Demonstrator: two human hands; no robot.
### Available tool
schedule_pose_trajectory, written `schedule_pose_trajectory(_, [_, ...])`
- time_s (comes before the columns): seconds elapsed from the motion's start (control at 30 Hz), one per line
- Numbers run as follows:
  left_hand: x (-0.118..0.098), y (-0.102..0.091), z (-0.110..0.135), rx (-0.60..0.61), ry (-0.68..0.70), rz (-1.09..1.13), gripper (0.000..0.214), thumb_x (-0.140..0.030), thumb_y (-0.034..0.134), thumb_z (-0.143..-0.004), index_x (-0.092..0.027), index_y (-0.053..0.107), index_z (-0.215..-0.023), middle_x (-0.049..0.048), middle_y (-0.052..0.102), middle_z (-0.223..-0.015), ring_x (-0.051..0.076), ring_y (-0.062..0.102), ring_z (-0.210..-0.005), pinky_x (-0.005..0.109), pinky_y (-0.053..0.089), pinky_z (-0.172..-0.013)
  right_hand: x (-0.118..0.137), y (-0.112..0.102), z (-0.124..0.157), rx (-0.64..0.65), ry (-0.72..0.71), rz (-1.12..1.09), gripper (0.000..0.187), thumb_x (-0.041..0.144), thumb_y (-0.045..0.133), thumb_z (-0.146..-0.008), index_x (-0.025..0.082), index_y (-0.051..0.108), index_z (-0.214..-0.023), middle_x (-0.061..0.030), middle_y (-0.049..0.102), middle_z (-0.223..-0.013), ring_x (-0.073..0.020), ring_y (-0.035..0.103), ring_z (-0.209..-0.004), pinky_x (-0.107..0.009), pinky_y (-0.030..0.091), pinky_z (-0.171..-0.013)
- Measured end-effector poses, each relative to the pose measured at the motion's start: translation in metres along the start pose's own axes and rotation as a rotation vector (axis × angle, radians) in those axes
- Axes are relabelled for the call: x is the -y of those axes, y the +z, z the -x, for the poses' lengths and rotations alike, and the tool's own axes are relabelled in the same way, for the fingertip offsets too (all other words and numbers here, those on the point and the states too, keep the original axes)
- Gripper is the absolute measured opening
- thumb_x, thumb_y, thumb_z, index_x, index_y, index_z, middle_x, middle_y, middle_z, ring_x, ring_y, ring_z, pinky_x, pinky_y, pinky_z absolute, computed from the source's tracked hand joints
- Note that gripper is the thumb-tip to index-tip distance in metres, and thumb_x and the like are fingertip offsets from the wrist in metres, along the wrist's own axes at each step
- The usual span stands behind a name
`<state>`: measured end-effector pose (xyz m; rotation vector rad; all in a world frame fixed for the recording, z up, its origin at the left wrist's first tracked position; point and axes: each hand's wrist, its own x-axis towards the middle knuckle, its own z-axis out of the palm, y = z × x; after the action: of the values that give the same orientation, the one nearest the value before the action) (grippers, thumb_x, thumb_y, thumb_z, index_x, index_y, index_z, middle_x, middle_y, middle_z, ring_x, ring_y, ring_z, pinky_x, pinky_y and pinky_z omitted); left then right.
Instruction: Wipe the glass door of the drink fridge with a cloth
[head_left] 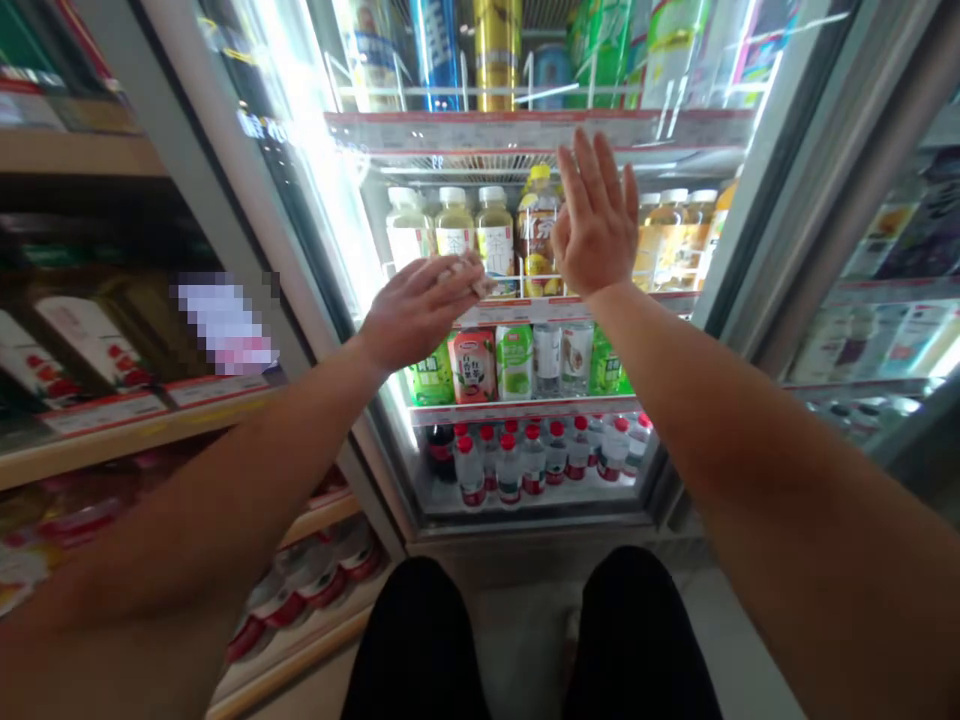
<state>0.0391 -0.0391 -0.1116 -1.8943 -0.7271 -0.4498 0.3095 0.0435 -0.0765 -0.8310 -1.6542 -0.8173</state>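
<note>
My left hand is pressed over a crumpled pale cloth or tissue, mostly hidden under its fingers. It is in front of the glass door of a lit drinks cooler. Higher and to the right, my right hand has its fingers stretched upward and its palm toward the glass, with nothing in it. Whether the palm touches the glass I cannot tell. Behind the hands stand pale-labelled bottles with white caps and a yellow-capped tea bottle.
Cartons and bottles fill a lower cooler shelf, with red-capped water bottles at the bottom. Wooden shelves of goods flank the cooler on the left. A metal door frame rises on the right. My knees are close below.
</note>
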Motion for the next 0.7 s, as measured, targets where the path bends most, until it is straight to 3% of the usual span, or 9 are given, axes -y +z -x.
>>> schedule_pose_trajectory(0.1, [0.011, -0.004, -0.014, -0.071, -0.221, -0.001, 0.042, -0.017, 0.04, -0.103, -0.024, 0.056, -0.141, -0.0041, 0.042, -0.158, 0.024, 0.031, -0.149, 0.05, 0.032, -0.123, 0.0, -0.001, 0.0, -0.004, -0.001, 0.019, 0.063, 0.024, 0.03, -0.096, 0.027, 0.031, -0.16, 0.002, 0.029, -0.166, -0.0178, 0.018, -0.157, -0.047, 0.016, -0.131])
schedule_pose_trajectory(0.17, [0.006, -0.001, -0.016, -0.105, -0.261, 0.031, 0.042, -0.015, 0.04, -0.101, -0.024, 0.059, -0.138, -0.0026, 0.042, -0.158, 0.025, 0.029, -0.15, 0.05, 0.03, -0.124, 0.0, -0.001, 0.0, -0.012, -0.006, 0.019, 0.063, 0.024, 0.029, -0.096, 0.023, 0.033, -0.159, 0.0002, 0.03, -0.166, -0.0182, 0.019, -0.157, -0.046, 0.015, -0.131])
schedule_pose_trajectory(0.3, [-0.014, 0.008, -0.015, -0.017, 0.007, 0.15, 0.043, -0.014, 0.044, -0.102, -0.031, 0.056, -0.14, -0.0017, 0.052, -0.151, 0.024, 0.039, -0.146, 0.047, 0.036, -0.121, -0.001, 0.001, 0.001, -0.012, -0.008, -0.027, 0.062, 0.027, 0.027, -0.098, 0.024, 0.033, -0.159, -0.0003, 0.029, -0.166, -0.0191, 0.017, -0.157, -0.047, 0.015, -0.131])
schedule_pose_trajectory(0.37, [-0.016, 0.006, -0.024, 0.004, 0.078, 0.168, 0.048, -0.012, 0.043, -0.101, -0.032, 0.05, -0.144, -0.0017, 0.052, -0.151, 0.023, 0.042, -0.145, 0.046, 0.038, -0.119, -0.003, 0.002, 0.002, -0.004, -0.041, -0.056, 0.061, 0.03, 0.026, -0.099, 0.024, 0.032, -0.16, -0.001, 0.028, -0.166, -0.02, 0.017, -0.157, -0.049, 0.017, -0.13])
schedule_pose_trajectory(0.47, [-0.007, -0.002, -0.05, -0.108, -0.097, 0.183, 0.056, -0.011, 0.04, -0.096, -0.028, 0.041, -0.15, 0.0036, 0.04, -0.159, 0.026, 0.037, -0.147, 0.049, 0.036, -0.121, -0.006, 0.0, 0.003, 0.029, -0.148, -0.093, 0.061, 0.037, 0.026, -0.101, 0.02, 0.032, -0.16, -0.0047, 0.028, -0.166, -0.0239, 0.018, -0.157, -0.053, 0.021, -0.129])
schedule_pose_trajectory(0.57, [-0.004, -0.003, -0.077, -0.258, -0.299, 0.283, 0.047, -0.018, 0.045, -0.094, -0.025, 0.043, -0.14, 0.0105, 0.035, -0.159, 0.026, 0.034, -0.148, 0.047, 0.04, -0.119, -0.011, -0.003, 0.005, 0.096, -0.247, -0.144, 0.062, 0.046, 0.028, -0.102, 0.024, 0.029, -0.16, -0.0037, 0.026, -0.167, -0.0271, 0.016, -0.157, -0.056, 0.023, -0.127])
schedule_pose_trajectory(0.7, [-0.008, 0.011, -0.095, -0.238, -0.305, 0.378, 0.041, -0.023, 0.046, -0.094, -0.024, 0.043, -0.134, 0.0141, 0.045, -0.149, 0.029, 0.04, -0.144, 0.049, 0.043, -0.116, -0.016, -0.002, 0.008, 0.18, -0.411, -0.166, 0.068, 0.057, 0.033, -0.101, 0.027, 0.027, -0.161, -0.0036, 0.027, -0.167, -0.029, 0.016, -0.157, -0.058, 0.024, -0.126])
